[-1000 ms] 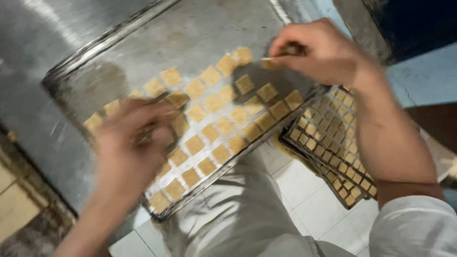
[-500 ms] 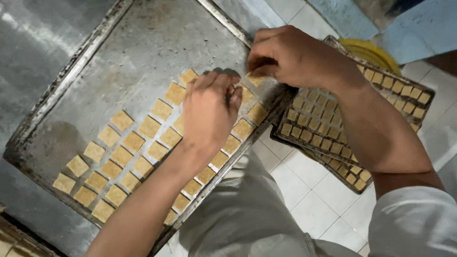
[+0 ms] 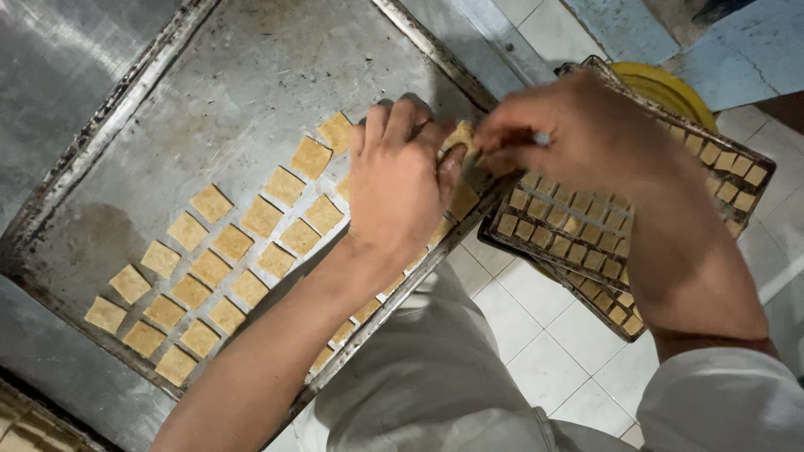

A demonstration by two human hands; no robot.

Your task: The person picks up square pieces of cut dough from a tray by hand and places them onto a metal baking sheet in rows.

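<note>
Hands: left hand (image 3: pixel 398 188) palm-down on tray (image 3: pixel 209 75), right hand (image 3: pixel 578 134) pinching.

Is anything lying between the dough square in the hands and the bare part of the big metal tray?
Nothing visible. The dough square sits between the left hand and right hand at the tray's edge; bare metal lies just beyond the laid rows of squares.
</note>
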